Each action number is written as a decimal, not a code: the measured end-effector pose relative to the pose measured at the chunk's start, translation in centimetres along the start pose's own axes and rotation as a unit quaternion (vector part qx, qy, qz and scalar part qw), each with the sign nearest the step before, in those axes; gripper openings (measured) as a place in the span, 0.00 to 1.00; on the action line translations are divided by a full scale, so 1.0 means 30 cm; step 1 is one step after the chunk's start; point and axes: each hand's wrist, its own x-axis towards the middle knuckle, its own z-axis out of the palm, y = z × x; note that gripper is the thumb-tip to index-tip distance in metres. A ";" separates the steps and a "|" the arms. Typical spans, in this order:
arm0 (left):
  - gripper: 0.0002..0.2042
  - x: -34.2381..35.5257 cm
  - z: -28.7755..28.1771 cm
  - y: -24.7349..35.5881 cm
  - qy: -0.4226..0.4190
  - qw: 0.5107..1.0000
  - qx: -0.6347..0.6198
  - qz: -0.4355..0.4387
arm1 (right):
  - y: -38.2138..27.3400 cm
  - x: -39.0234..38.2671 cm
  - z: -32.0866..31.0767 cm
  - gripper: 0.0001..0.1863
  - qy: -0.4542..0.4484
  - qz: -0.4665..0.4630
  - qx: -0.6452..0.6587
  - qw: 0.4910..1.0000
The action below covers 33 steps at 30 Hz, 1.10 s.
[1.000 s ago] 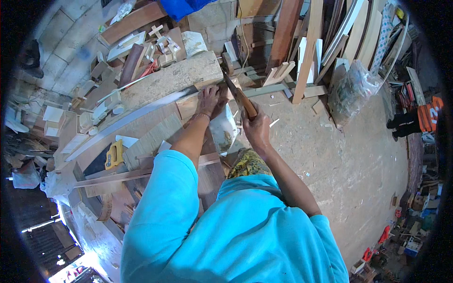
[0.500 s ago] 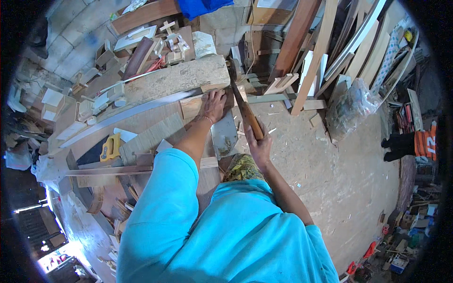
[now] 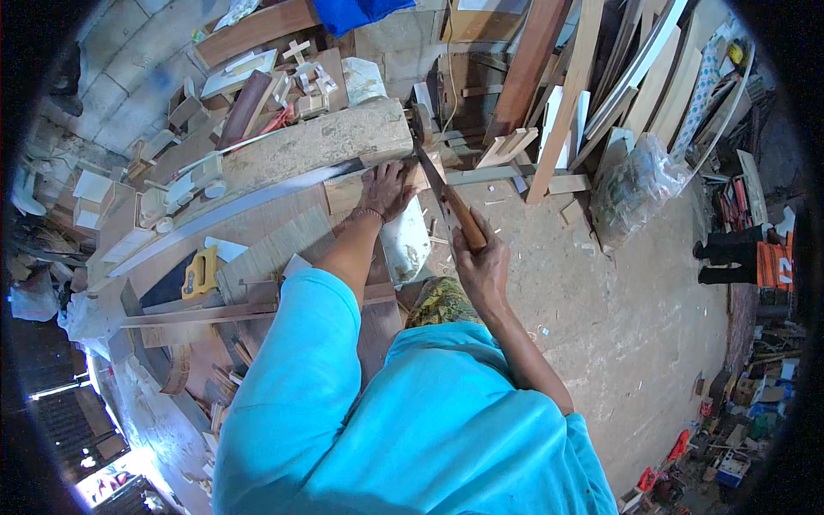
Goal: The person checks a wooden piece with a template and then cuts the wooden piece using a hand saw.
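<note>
My left hand lies flat on a small pale wooden board at the edge of the workbench, pressing it down. In my right hand is the brown wooden handle of a hand saw, whose blade runs up and away to the board's right end, beside my left fingers. A thick rough timber block rests just beyond the board. My turquoise sleeves fill the lower part of the view.
A long thin metal strip crosses the bench. A yellow-handled tool lies at the left. Planks lean on the wall beyond. A plastic bag sits on the dusty floor. A white container stands under the bench.
The saw has slid a little along its cut, with my right hand shifting toward me. My left hand stays pressed on the board.
</note>
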 end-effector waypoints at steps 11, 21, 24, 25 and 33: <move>0.23 0.027 0.040 -0.031 0.097 0.992 -0.028 0.079 | 0.006 0.185 0.157 0.20 0.017 -0.034 0.021 0.999; 0.23 0.006 -0.016 0.067 0.061 0.996 -0.065 0.019 | 0.163 0.134 0.159 0.24 0.044 -0.040 0.056 0.997; 0.21 0.020 0.089 -0.094 0.056 0.998 0.023 0.016 | 0.143 0.098 0.183 0.24 -0.013 -0.027 0.077 0.997; 0.21 0.027 0.084 -0.080 0.055 0.998 0.023 0.023 | 0.164 0.097 0.180 0.24 0.005 -0.046 0.087 0.995; 0.17 0.057 -0.041 -0.045 0.000 0.979 0.124 0.164 | 0.213 0.097 0.186 0.22 0.031 -0.034 0.150 0.988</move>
